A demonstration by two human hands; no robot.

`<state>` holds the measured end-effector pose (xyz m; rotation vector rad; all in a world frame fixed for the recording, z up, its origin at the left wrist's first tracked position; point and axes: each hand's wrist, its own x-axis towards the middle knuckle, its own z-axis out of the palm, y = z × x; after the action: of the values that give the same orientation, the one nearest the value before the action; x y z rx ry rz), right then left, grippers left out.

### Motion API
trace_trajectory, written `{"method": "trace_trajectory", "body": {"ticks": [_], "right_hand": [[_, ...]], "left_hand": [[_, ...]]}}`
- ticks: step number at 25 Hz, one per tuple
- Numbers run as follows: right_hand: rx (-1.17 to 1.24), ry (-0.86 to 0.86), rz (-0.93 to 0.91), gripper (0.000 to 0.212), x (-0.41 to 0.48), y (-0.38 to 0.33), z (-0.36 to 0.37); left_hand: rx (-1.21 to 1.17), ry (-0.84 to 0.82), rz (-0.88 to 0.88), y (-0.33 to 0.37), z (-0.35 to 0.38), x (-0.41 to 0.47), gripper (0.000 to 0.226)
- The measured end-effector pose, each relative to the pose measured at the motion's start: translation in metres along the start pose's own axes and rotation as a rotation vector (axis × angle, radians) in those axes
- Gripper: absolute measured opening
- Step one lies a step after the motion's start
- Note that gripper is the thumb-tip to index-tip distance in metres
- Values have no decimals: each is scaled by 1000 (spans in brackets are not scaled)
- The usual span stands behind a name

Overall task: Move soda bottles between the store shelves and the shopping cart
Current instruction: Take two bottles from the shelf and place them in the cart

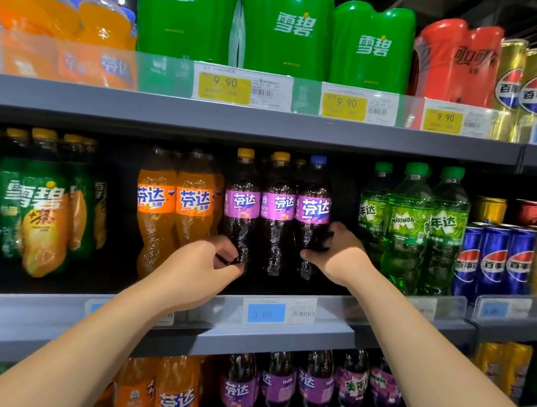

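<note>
You've got both hands on the middle shelf (331, 332), each at a purple-label bottle. Your left hand (204, 262) has fingers curled round the waist of the left purple bottle (242, 207), thumb under, looks clamped on it. Your right hand (340, 254) wraps the right purple bottle (313, 207) from its outer side, fingers closed on the lower body. Both bottles stand upright at the shelf front w/ a third, the middle purple bottle (278, 210), between them and touching or nearly so.

To do it well, I'd say: grip at the narrow waist, not the label, since the plastic looks slick and ribbed. Tip each base slightly toward you, then draw straight out. Don't squeeze hard, soft PET w/ fizzy contents gives.

Edges: the clear price rail (265, 312) runs along the shelf lip just below your wrists, so lift the bases over it, don't drag. The upper shelf (266, 129) sits just above the caps, so there's little headroom; come out fwd, not up. Left neighbour, the orange bottles (193, 204), stand just beside your left bottle, knuckles may brush them. On the right there's a dark gap before the green bottles (408, 227), so that side has more room. The middle bottle may wobble once its neighbours go. Cart isn't in view, can't tell where it stands.
</note>
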<state>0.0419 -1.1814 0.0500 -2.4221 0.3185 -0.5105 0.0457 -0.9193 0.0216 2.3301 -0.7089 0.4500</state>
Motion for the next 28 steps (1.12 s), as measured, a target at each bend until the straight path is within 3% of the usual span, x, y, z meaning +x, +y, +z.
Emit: {"method": "trace_trajectory", "body": {"ticks": [3, 5, 9, 11, 15, 20, 24, 28], "right_hand": [[-28, -30, -13, 90, -14, -2, -4], [-21, 36, -74, 83, -29, 1, -6], [183, 395, -393, 25, -63, 9, 3], [275, 379, -549, 12, -73, 8, 12], [120, 301, -546, 24, -74, 16, 31], [158, 256, -496, 38, -69, 20, 34], [339, 221, -569, 37, -80, 14, 26], [511, 202, -718, 39, -117, -2, 24]], "left_hand": [[2, 18, -3, 0, 0, 0, 16], [-2, 31, 1, 1, 0, -2, 14], [30, 63, 18, 5, 1, -3, 16], [59, 81, 17, 7, 1, -4, 17], [102, 206, 22, 10, 1, -10, 13], [125, 367, 183, 19, 1, -24, 12], [75, 488, 129, 17, -7, -35, 13], [148, 559, 123, 3, -32, -85, 34]]}}
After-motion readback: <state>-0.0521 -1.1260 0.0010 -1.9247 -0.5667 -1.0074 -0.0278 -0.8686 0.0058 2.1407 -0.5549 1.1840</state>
